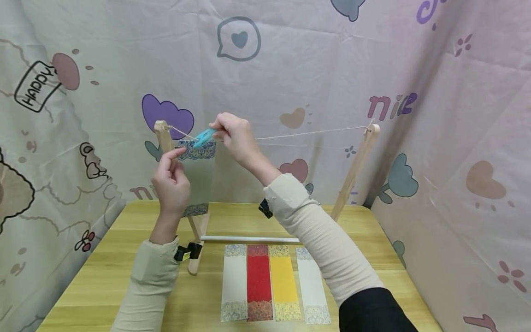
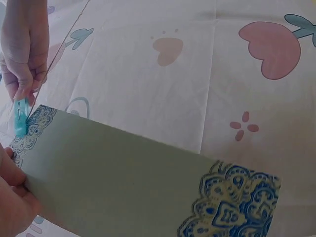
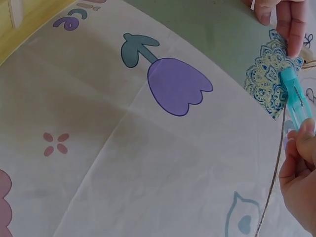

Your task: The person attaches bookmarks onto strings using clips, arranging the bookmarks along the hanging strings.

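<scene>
My right hand (image 1: 237, 138) pinches the handle end of a light-blue clothespin (image 1: 204, 138). The clothespin's other end lies over the patterned top edge of a pale green paper strip (image 1: 201, 180), at the string (image 1: 311, 133). The strip hangs down near the left post and has blue ornamental bands at both ends. My left hand (image 1: 171, 184) pinches the strip's upper left edge between fingers and thumb. In the right wrist view, the fingers (image 3: 295, 29) of that hand lie on the strip's face close to the clothespin (image 3: 295, 96).
A wooden stand holds the string between a left post (image 1: 162, 133) and a right post (image 1: 354, 170), with a white crossbar (image 1: 249, 239) low down. On the table (image 1: 99, 258) lie a cream strip (image 1: 234, 281), red strip (image 1: 259, 279), yellow strip (image 1: 284, 281) and white strip (image 1: 312, 281). A printed cloth (image 1: 315, 55) hangs behind.
</scene>
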{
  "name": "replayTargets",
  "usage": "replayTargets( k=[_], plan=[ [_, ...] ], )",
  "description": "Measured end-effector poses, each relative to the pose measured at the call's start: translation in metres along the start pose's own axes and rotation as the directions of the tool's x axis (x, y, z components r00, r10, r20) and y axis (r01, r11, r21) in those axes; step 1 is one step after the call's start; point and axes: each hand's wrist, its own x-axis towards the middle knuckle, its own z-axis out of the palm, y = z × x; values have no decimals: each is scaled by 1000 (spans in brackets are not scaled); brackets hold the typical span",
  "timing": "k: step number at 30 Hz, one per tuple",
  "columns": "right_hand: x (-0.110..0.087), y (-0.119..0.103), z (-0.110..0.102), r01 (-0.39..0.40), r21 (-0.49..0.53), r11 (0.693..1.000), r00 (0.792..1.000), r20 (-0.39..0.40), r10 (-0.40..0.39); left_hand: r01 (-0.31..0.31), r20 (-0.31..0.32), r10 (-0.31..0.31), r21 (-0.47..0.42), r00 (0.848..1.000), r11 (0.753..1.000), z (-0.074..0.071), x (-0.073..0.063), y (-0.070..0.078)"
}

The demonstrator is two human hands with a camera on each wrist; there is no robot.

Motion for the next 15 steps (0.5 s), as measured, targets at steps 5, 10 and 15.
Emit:
replayTargets(
  k=[5,10,15],
  plan=[
    [-1,-1,0,17,3,1000,1000,18,-17,-22,-34,22,18,999,1000,2,0,5],
    [-1,0,0,9,22,1000,999,51,-10,-41,-50,42,29,998,999,3,0,5],
    [-4,4,-1,16,-14,1000,985,170,-13,-35,-55,37,34,998,999,3,-3,4]
  ],
)
